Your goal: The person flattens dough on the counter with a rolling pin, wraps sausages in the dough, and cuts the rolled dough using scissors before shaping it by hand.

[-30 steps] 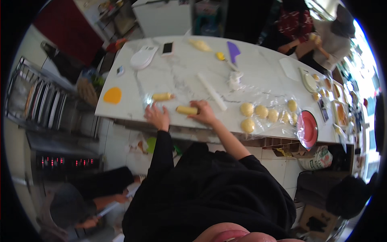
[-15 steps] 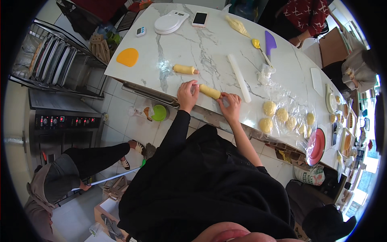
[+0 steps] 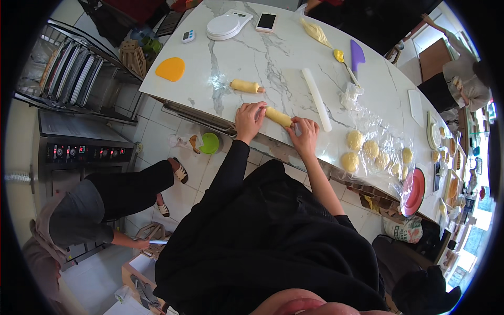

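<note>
A pale yellow dough-wrapped sausage [image 3: 278, 117] lies near the table's front edge, between my two hands. My left hand [image 3: 250, 123] is closed about its left end, thumb and fingers bent together. At its right end my right hand [image 3: 305, 136] grips with thumb and curled fingers. The ends of the sausage are covered by my fingertips. Just beyond, a second dough-wrapped sausage [image 3: 245, 86] rests on the marble tabletop [image 3: 199, 79], with reddish-brown tips showing. To the right lies a long white rolling pin [image 3: 316, 100].
Round dough balls [image 3: 355, 139] lie under plastic film [image 3: 386, 134] at right, beside a red plate [image 3: 414, 191]. Farther back are an orange scraper [image 3: 170, 69], a white scale [image 3: 223, 26], a phone [image 3: 266, 22], a piping bag [image 3: 315, 32], a yellow-smeared spoon [image 3: 339, 55] and a purple scraper [image 3: 357, 54].
My hands stay at the roll's ends, fingers slightly shifted. The view has shifted a little. The person at lower left has moved the pole down; the patterned red sleeve at the far side is gone.
</note>
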Demonstrator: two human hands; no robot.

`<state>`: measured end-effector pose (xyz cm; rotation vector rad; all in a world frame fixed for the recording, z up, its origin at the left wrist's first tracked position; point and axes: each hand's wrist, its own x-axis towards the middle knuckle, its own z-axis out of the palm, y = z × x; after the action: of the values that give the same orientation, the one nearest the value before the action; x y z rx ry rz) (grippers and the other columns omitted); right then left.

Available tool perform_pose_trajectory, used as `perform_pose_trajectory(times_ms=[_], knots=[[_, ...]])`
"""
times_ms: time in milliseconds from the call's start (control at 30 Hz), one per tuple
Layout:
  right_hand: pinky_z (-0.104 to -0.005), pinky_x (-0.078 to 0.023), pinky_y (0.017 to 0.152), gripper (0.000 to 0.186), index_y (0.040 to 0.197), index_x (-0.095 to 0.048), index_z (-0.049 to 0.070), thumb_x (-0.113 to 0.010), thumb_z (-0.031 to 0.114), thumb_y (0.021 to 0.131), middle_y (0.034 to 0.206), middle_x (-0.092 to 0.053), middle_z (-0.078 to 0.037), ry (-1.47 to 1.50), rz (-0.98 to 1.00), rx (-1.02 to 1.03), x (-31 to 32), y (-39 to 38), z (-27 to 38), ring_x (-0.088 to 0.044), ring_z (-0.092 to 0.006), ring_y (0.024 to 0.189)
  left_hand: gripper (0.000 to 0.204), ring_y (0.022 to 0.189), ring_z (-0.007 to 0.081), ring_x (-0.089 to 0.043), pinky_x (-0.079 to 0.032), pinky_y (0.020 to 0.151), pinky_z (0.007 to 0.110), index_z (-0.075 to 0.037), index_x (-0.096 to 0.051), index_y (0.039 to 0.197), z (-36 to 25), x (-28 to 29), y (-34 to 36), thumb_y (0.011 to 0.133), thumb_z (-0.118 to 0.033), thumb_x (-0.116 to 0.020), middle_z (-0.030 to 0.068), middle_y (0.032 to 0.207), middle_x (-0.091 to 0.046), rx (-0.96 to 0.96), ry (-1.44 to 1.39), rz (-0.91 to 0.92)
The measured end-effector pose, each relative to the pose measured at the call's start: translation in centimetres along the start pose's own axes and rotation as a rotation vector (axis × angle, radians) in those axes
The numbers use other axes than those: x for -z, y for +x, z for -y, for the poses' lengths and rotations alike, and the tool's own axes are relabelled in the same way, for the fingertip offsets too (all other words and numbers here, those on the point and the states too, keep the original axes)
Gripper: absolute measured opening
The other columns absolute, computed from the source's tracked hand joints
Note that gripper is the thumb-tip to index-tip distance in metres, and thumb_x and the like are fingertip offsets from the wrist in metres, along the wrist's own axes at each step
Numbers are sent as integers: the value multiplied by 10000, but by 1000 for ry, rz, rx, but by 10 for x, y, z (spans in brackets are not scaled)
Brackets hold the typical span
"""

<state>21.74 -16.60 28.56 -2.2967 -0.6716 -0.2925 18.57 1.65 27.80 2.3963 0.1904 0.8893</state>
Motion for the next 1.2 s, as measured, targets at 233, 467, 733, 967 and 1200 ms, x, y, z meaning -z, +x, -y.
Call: perform_pose_trajectory(times_ms=[233, 467, 733, 967, 1200], knots=[[-371, -287, 870, 385, 1002, -516, 112, -655, 229, 662, 920, -558, -32, 56, -21, -21, 3, -2, 3, -482, -208, 913, 197, 816, 211, -502, -375, 729, 325, -142, -591, 955, -1, 9, 1, 786, -198, -505, 3, 947, -588, -61, -24, 169], [-375, -281, 865, 334, 1028, -530, 133, -606, 213, 713, 890, -567, -22, -37, -2, 147, 2, 0, 3, -479, -208, 917, 246, 788, 203, -486, -382, 724, 312, -161, -604, 970, 4, 8, 5, 726, -195, -593, -18, 936, -602, -80, -40, 250], [-380, -289, 874, 361, 1033, -496, 107, -615, 186, 701, 855, -567, -30, 59, -41, 27, 0, -1, 1, -476, -210, 932, 305, 828, 196, -457, -352, 774, 323, -208, -579, 1028, 15, 4, 2, 727, -256, -598, -47, 937, -597, -71, -101, 297], [-360, -324, 825, 148, 843, -546, 68, -570, 177, 745, 815, -563, -48, 104, -67, -13, -3, -4, -5, -499, -227, 841, 281, 835, 201, -508, -383, 730, 323, -138, -593, 979, 15, 3, 0, 713, -226, -608, -1, 912, -594, -49, -157, 198], [-357, -329, 825, 107, 822, -567, 73, -556, 128, 731, 799, -576, -50, 113, -82, 6, 0, -7, -5, -510, -216, 838, 190, 754, 190, -543, -404, 687, 310, -116, -624, 877, 13, 1, -4, 697, -174, -622, 12, 804, -610, 0, -164, 117]])
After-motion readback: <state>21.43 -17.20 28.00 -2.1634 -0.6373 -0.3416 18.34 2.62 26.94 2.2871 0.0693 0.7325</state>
